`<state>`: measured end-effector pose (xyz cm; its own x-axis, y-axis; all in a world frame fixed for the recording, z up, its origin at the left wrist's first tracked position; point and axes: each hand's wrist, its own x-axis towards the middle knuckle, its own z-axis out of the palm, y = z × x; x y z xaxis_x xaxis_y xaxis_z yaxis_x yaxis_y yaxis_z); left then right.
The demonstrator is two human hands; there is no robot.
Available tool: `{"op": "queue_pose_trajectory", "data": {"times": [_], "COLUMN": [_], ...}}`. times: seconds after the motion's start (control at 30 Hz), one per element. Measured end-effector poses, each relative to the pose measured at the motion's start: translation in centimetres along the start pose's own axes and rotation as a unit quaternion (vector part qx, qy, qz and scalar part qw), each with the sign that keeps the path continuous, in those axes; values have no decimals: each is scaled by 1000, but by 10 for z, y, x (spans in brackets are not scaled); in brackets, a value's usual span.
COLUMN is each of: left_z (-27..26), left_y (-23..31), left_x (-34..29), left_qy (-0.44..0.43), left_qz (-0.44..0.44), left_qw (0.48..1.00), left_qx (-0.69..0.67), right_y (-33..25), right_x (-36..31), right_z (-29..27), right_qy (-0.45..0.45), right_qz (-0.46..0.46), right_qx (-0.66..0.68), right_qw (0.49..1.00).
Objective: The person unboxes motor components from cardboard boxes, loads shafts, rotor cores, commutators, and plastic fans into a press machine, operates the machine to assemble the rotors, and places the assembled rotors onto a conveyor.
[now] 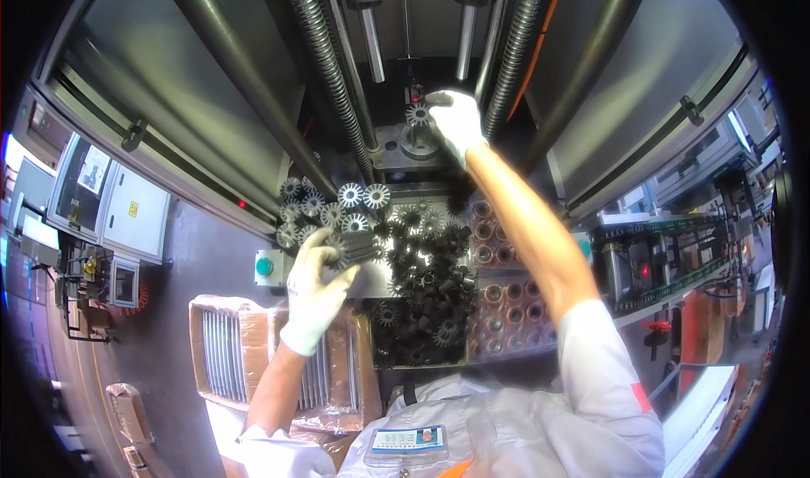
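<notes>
The left hand is covered by a white glove, greyed at the fingers, and the right hand by a matching one. A pale grey shirt is worn, its right sleeve marked at the outer side by a red patch. On the near chest, a blue-and-white badge with a small photo is displayed in a clear holder, an orange strip being seen to its right.
</notes>
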<state>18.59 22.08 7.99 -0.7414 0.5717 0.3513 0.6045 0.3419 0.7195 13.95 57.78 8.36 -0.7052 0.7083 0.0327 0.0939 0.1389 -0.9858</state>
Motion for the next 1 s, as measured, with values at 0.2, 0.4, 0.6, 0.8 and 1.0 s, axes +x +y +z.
{"op": "queue_pose_trajectory", "data": {"times": [0.2, 0.4, 0.6, 0.8, 1.0], "left_z": [21, 42, 73, 93, 94], "left_y": [0, 31, 53, 54, 94], "left_x": [32, 97, 175, 225, 250], "left_qy": [23, 47, 56, -12, -96], "left_qz": [63, 98, 155, 242, 140], "left_qw": [997, 994, 986, 963, 945], "left_qx": [-48, -1, -20, 118, 281], "right_y": [9, 7, 23, 61, 75], "right_x": [-13, -28, -106, -168, -195], "right_z": [1, -18, -58, -128, -162], "right_qy": [25, -33, -54, -146, -155], "right_qz": [-107, -54, -169, -90, -17], "right_qx": [-87, -58, -177, -97, -70], "right_qw": [990, 996, 968, 980, 985]}}
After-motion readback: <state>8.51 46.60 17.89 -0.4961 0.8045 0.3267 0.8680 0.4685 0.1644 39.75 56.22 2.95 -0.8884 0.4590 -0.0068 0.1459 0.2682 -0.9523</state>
